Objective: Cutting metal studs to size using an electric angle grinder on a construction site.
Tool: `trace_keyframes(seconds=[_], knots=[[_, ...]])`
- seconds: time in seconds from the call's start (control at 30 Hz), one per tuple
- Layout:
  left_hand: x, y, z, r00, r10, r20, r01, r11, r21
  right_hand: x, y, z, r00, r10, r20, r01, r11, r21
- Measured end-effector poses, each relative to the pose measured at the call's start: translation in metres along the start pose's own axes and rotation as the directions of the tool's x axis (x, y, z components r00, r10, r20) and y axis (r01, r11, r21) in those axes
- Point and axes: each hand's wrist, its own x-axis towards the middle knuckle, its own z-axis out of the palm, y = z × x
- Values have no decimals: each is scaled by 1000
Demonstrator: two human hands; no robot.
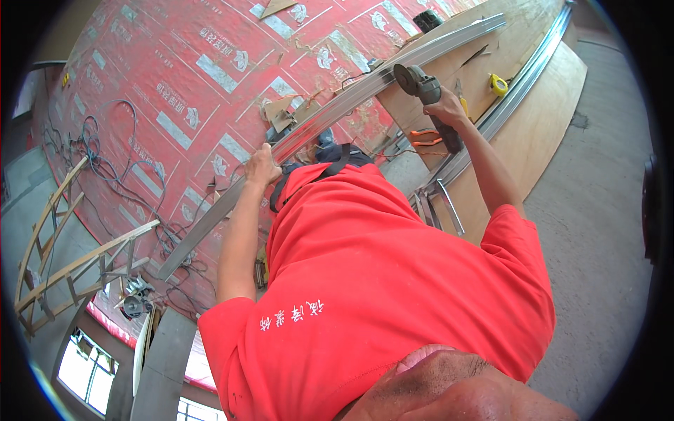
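Observation:
A long silvery metal channel (324, 121) runs slantwise from the lower left to the upper right in front of me. My left hand (262, 166) is closed round it, left of my waist. In my right hand (447, 109) is a dark angle grinder (425, 90), its fingers wrapped round the body. The grinder's round head is beside the channel's upper part; whether the disc touches the metal I cannot tell. Orange-handled pliers (425, 137) lie just below the grinder, and a yellow tape measure (498, 85) rests on the plywood to its right.
Red printed sheeting (175, 84) covers the floor ahead and to the left. Tangled cables (95, 151) and a wooden frame (67, 263) lie at the left. More metal channels (523, 91) lie along the plywood board (544, 140) at right. A dark round object (427, 21) stands at the top.

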Motion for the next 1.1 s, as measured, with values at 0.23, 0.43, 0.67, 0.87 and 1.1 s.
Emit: trace_keyframes(seconds=[0.23,0.43,0.67,0.87,1.1], knots=[[-1,1,-1,1000,23,-15,-23,1000,-5,0,4,3,999,-33,-3,33,999,-14],[-1,6,-5,999,-34,11,34,999,4,5,11,4,1000,-20,20,20,1000,-7],[-1,4,-4,999,-49,13,49,999,16,9,11,1,997,-16,70,15,1000,14],[-1,5,-7,1000,-17,22,16,1000,20,17,24,2,995,-46,87,49,998,-40],[0,2,-2,997,-66,33,65,998,24,11,5,0,994,-50,100,48,999,23]])
